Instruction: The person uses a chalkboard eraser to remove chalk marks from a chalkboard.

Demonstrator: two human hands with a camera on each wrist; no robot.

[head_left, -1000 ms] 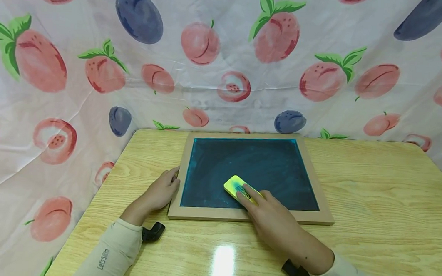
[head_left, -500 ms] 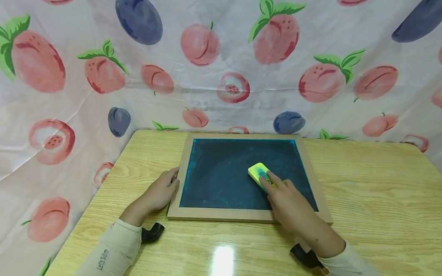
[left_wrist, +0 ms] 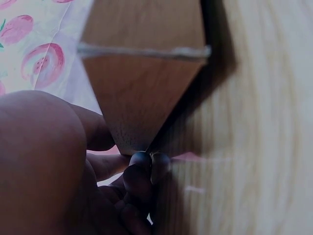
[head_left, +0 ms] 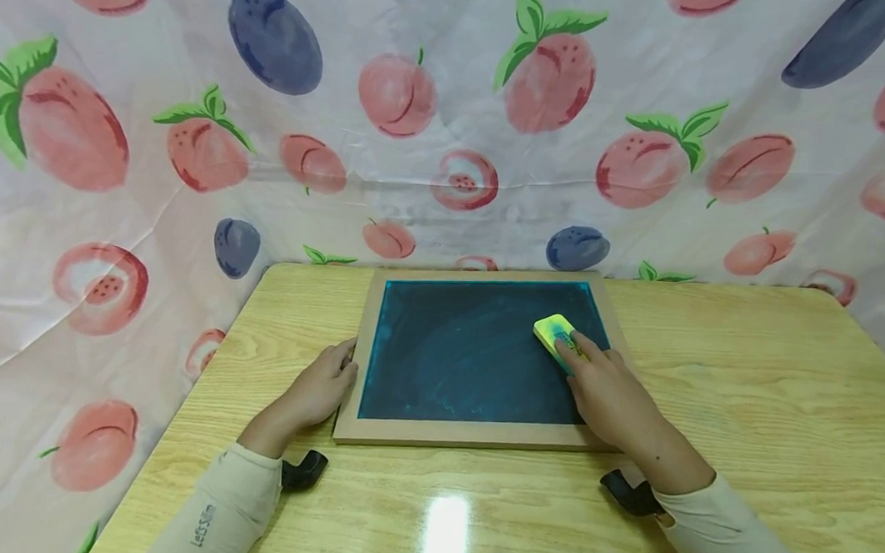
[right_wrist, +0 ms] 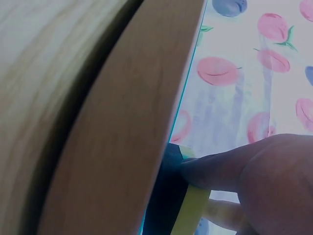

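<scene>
A small chalkboard [head_left: 453, 352] with a pale wooden frame lies on the table, its dark surface bearing faint smears. My right hand [head_left: 616, 402] grips a yellow eraser [head_left: 552, 326] against the right part of that surface, two fingers stretched along its top. In the right wrist view, the thumb presses the side of the eraser [right_wrist: 193, 210], whose dark layer faces the board. At the frame's left edge, my left hand [head_left: 322, 385] holds the chalkboard. From the left wrist, its fingers are seen curled at the side of the wooden frame [left_wrist: 142, 93]; their exact grip is partly hidden.
The light wood table [head_left: 767, 394] extends on both sides of the board. Behind it hangs a fruit-printed cloth [head_left: 538, 165], close to the board's far edge. Black wrist devices [head_left: 305, 471] sit beneath both forearms.
My right hand has slid the eraser right and slightly away across the chalkboard, from its lower middle to near the right side. The left hand has stayed at the left edge.
</scene>
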